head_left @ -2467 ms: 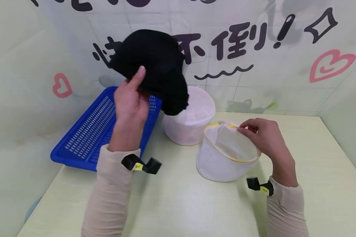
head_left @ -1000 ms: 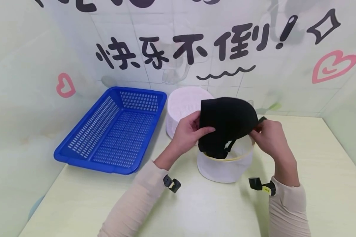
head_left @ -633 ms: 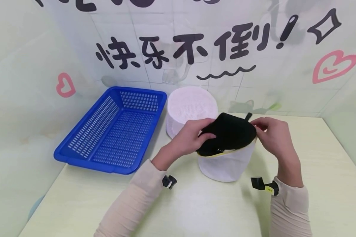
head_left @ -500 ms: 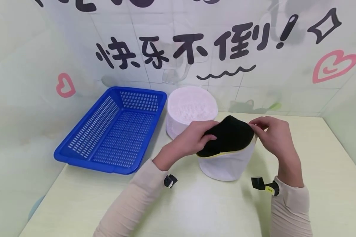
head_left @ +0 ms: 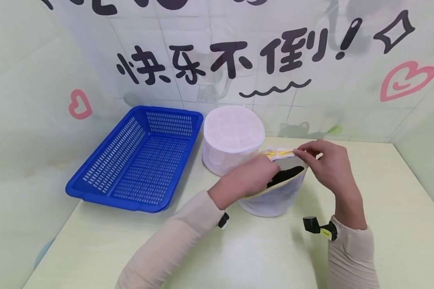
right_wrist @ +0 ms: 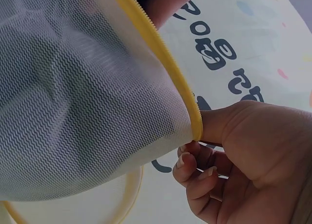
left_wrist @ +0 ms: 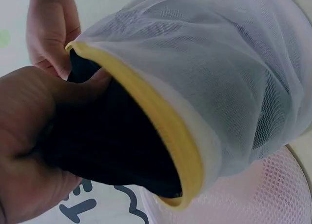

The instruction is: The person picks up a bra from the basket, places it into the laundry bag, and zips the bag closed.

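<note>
A white mesh laundry bag [head_left: 271, 204] stands on the table with its yellow-zipped mouth unzipped and tilted up. My left hand [head_left: 254, 176] reaches into that mouth, gripping a folded black bra [head_left: 287, 176]. In the left wrist view, the thumb presses on the black fabric [left_wrist: 117, 136] just inside the yellow zipper edge [left_wrist: 168, 136], and dark cloth shows through the mesh. At the right end of the mouth, my right hand [head_left: 323, 162] pinches the bag's rim between thumb and fingers, which the right wrist view shows close up.
A second white mesh laundry bag [head_left: 235, 132], round and upright, stands just behind the first. To the left is a blue plastic basket [head_left: 144, 172] with slotted walls. A printed backdrop [head_left: 231, 60] rises behind the table [head_left: 260, 257].
The left hand has carried the black bra over from above the basket and down into the bag, where most of it is now hidden. The right hand stays at the rim.
</note>
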The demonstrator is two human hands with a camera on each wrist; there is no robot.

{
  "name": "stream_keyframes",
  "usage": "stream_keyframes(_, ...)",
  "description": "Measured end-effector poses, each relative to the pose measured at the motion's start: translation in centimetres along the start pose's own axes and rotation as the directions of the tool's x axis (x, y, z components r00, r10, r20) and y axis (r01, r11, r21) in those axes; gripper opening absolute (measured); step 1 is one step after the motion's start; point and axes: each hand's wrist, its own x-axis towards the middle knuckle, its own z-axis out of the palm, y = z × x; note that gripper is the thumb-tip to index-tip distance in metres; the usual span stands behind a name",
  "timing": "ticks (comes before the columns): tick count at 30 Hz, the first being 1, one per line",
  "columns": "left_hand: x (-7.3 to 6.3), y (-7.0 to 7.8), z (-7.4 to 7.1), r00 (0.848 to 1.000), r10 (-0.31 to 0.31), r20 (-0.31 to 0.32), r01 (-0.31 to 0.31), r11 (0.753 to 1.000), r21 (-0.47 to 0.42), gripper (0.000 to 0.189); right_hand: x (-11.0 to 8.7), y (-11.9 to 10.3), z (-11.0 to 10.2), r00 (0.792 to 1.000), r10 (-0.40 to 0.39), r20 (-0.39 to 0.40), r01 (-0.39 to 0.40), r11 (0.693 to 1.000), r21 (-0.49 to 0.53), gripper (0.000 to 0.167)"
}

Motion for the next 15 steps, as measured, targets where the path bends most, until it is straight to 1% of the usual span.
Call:
stream_keyframes(4,0.6,0.1,0.6,0.998,-0.024,0.066,0.028,0.998,-0.060,0.017,0.1,-0.2,0.0,1.000,-0.010,0.001,0.010,1.000,0.010,0.005)
stream_keyframes(6,1.0,0.1,0.8,0.996,-0.025,0.081,0.032,0.996,-0.085,0.015,0.1,-0.3,0.1,1.000,-0.019,0.009,0.019,1.000,0.011,0.004)
stream_keyframes(8,1.2,-0.1,0.9,0.996,-0.019,0.083,0.027,0.994,-0.104,0.008,0.1,-0.3,0.1,1.000,-0.021,0.023,0.021,1.000,0.010,0.005)
stream_keyframes(10,1.2,-0.4,0.8,0.997,0.000,0.074,0.010,0.991,-0.130,0.002,0.0,-0.2,0.0,0.999,-0.018,0.033,0.018,1.000,0.002,0.005)
stream_keyframes(13,0.6,-0.8,0.3,0.999,0.016,0.052,-0.007,0.985,-0.173,0.015,-0.1,-0.2,-0.1,0.999,-0.004,0.046,0.004,1.000,-0.005,0.005)
stream_keyframes(14,0.2,-0.9,0.2,1.000,0.017,0.017,-0.013,0.981,-0.193,0.015,-0.1,-0.2,-0.1,0.999,-0.002,0.049,0.002,1.000,-0.009,0.006)
stream_keyframes(15,-0.3,-1.0,0.1,0.999,0.004,-0.038,-0.012,0.976,-0.218,0.017,-0.1,-0.2,-0.2,0.999,-0.001,0.053,0.001,1.000,-0.010,0.006)
